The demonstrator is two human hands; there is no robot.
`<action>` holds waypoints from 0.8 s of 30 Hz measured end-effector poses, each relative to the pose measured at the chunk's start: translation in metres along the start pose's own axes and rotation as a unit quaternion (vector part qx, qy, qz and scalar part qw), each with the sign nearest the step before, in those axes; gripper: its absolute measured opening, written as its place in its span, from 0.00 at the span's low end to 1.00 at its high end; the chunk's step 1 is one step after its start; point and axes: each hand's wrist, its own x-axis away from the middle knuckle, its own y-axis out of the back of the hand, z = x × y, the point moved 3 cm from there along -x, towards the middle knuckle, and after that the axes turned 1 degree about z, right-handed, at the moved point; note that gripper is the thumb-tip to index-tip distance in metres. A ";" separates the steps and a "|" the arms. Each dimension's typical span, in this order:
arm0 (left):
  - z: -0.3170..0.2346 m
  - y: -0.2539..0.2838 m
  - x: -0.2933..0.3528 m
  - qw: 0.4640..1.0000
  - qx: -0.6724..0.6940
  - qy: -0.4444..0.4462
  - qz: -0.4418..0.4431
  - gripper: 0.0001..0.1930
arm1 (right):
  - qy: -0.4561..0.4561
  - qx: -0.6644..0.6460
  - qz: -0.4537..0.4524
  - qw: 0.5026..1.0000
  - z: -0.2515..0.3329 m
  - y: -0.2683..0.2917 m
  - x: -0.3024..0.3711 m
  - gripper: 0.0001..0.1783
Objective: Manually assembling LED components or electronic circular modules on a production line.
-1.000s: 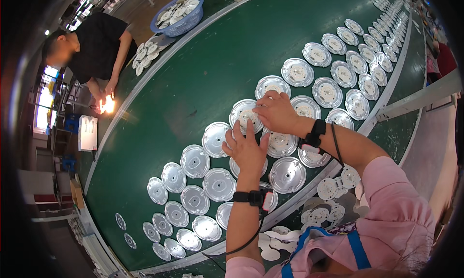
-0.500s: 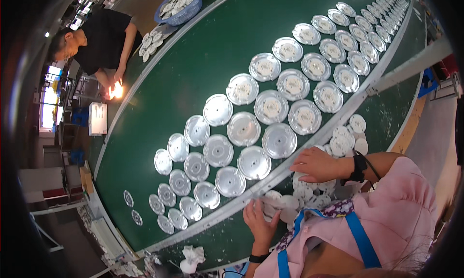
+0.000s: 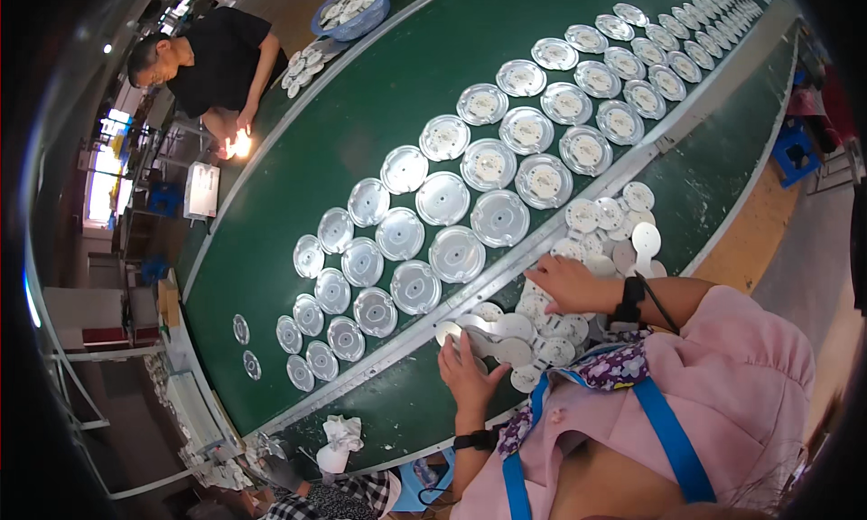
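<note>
A heap of white round discs [image 3: 555, 328], some joined in pairs by narrow necks, lies on the near side of the metal rail. My left hand [image 3: 465, 374] rests at the heap's left end, fingers and thumb apart, fingertips touching a disc [image 3: 447, 332]. Over the heap's middle, my right hand [image 3: 575, 285] reaches with its fingers stretched out toward the rail; the discs beneath it are partly hidden. Beyond the rail, silver round plates [image 3: 456, 253] stand in slanting rows. The farther ones hold a white disc [image 3: 544, 180]; the nearer left ones show bare metal.
The metal rail [image 3: 379, 362] divides the green table [image 3: 298, 190]. Crumpled white tissue [image 3: 340, 434] lies near the front left. Across the table, a person in black [image 3: 221, 64] works by a bright light, near a blue basket [image 3: 366, 18] of discs. Checked clothing [image 3: 361, 493] shows at the lower edge.
The view has shifted, so the plates appear higher and farther left. My left hand has moved left along the rail, with discs now spread by its fingertips. My right hand stays over the heap.
</note>
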 end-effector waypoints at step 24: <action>0.077 0.010 -0.022 0.981 0.179 -0.071 0.040 0.46 | -0.038 0.206 -0.095 0.973 0.123 -0.068 0.001 0.53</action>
